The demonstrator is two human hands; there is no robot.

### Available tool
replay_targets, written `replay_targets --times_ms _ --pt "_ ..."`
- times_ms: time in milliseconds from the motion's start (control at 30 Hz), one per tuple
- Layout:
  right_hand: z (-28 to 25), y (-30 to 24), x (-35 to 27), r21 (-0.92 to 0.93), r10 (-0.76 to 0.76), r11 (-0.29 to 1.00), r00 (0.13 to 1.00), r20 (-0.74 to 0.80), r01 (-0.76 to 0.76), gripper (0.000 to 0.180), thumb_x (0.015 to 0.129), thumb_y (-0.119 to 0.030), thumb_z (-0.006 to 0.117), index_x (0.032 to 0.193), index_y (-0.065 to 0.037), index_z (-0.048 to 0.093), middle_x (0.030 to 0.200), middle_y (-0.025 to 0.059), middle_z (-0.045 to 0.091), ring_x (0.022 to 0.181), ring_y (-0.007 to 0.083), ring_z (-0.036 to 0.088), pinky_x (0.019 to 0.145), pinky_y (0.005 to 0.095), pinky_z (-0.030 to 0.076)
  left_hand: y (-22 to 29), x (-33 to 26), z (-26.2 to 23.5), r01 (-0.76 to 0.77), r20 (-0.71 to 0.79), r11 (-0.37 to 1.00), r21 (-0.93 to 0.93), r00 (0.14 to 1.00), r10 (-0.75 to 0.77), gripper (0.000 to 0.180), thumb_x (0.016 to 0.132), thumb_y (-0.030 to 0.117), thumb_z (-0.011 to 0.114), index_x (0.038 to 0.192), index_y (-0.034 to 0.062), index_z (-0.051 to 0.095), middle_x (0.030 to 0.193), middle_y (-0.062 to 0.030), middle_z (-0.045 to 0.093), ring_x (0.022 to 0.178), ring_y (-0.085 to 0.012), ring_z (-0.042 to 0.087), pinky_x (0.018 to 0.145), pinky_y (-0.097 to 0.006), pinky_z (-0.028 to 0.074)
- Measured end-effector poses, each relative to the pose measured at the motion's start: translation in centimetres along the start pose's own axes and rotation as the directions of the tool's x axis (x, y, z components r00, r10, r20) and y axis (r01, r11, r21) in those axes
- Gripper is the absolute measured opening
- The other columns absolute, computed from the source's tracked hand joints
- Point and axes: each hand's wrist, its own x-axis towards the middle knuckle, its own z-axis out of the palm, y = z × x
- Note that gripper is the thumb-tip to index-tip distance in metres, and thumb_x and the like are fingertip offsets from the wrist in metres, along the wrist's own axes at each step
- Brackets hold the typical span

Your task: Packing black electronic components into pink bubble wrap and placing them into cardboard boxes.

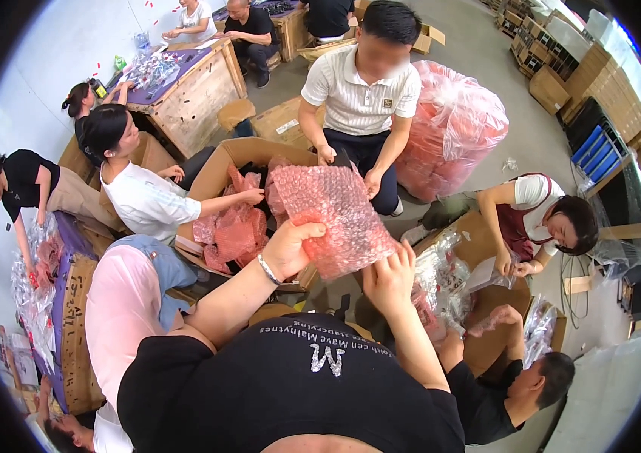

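Observation:
A pink bubble-wrap bag (pixel 335 219) is spread out in front of me, held up above the boxes. My left hand (pixel 294 248) grips its left edge, with the thumb lying on top. At the lower right corner, my right hand (pixel 391 279) holds the bag, its fingers bent over the edge. The bag's upper part looks darker; whether something is inside I cannot tell. Behind it stands a large open cardboard box (pixel 218 170) with crumpled pink bubble wrap (pixel 237 234) and dark items in it.
Across from me sits a person in a white shirt (pixel 366 87), hands partly behind the bag. At left another person (pixel 146 200) reaches into the box. Two people work at a right-hand carton (pixel 498 302) with clear plastic bags (pixel 441 275). A big pink-filled plastic sack (pixel 449 128) stands behind.

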Motion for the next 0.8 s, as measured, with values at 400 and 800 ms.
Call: replay_targets --times_ms 400,800 --pt "3.3 0.6 -0.2 0.528 0.266 -0.655 0.489 0.831 -0.541 0.049 0.092 -0.036 0.042 0.125 0.000 0.039 0.117 0.0118 0.051 0.101 0.0179 0.053 0.086 0.0313 0.044 -1.2 1.3 -1.6 0.191 0.060 0.966 0.172 0.977 -0.204 0.022 0.076 -0.003 0.052 0.097 0.0011 0.059 0.095 -0.0087 0.062 0.089 -0.0167 0.060 0.085 -0.032 0.046" --pt "6.2 1.9 -3.8 0.579 0.411 -0.753 0.465 0.784 -0.311 0.036 0.090 -0.029 0.049 0.117 -0.005 0.043 0.101 0.0060 0.056 0.088 0.0136 0.055 0.076 0.0297 0.047 -9.2 4.5 -5.1 0.444 -0.140 0.875 0.195 0.895 -0.423 0.024 0.087 0.012 0.048 0.110 0.0033 0.052 0.098 -0.0071 0.060 0.088 -0.0167 0.059 0.081 -0.031 0.048"
